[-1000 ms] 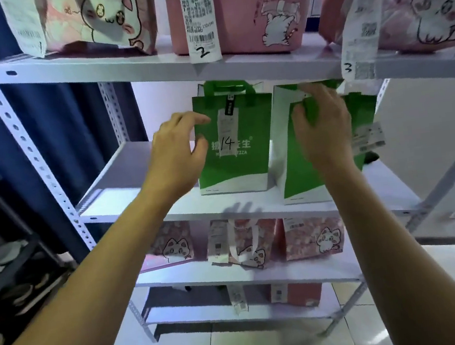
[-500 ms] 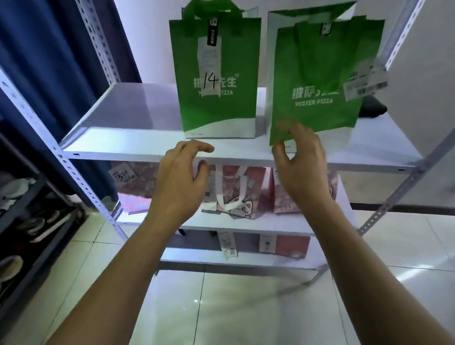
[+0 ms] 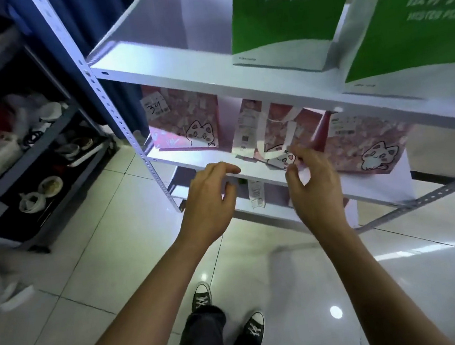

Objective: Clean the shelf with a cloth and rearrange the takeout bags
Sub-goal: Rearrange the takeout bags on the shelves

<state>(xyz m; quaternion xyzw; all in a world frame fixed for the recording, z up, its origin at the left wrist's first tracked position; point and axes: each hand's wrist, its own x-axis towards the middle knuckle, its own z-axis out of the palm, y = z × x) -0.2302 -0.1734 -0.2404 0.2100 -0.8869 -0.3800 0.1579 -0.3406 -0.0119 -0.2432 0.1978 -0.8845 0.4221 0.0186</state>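
The left hand [image 3: 209, 200] is hovering with fingers loosely curled and holding nothing, just before the lower shelf's front edge [image 3: 261, 176], likely readying to steady it. Beyond the right hand [image 3: 315, 187], the pink cat bag [image 3: 281, 134] is lying tipped; its narrowly curled fingers [image 3: 296, 158] are reaching toward it, contact unclear.

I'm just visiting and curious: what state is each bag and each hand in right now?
Green paper bag marked 14: upright on the upper white shelf.
Second green paper bag: upright, beside it.
Pink cat-print bag tagged 324: leaning, one shelf down.
Middle pink bag with white handles: tipped forward.
Left hand: loosely curled, empty.
Right hand: loosely curled, empty.
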